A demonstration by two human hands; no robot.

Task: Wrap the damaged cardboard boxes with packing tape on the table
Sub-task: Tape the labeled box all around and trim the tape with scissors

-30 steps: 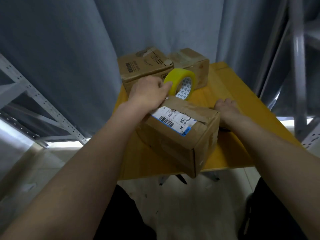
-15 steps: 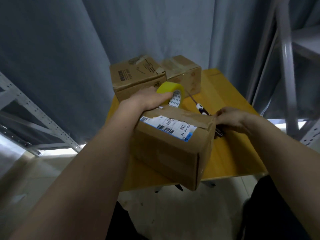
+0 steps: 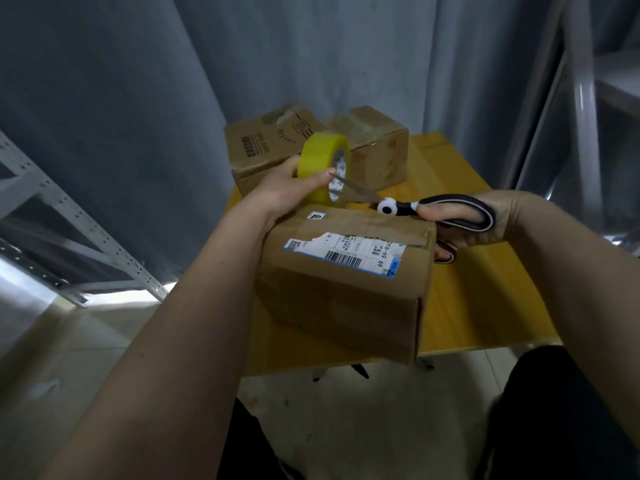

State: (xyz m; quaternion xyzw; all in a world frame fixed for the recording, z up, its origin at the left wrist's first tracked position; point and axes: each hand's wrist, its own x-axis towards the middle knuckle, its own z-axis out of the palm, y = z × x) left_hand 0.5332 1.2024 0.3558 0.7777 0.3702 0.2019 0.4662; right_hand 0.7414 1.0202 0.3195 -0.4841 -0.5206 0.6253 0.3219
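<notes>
A brown cardboard box with a torn white shipping label stands at the near edge of the yellow table. My left hand holds a yellow roll of packing tape just above the box's far left corner. My right hand grips black-and-white scissors over the box's far right edge. The blades point left and reach the roll. Two more cardboard boxes, one on the left and one on the right, stand side by side at the back of the table.
A grey curtain hangs behind the table. Grey metal shelving frames stand at the left and at the right. Pale floor lies below the table's near edge, with my dark-clothed legs at the bottom.
My right hand picked the scissors up from the table and brought them to the roll. My left hand raised the tape roll a little above the box.
</notes>
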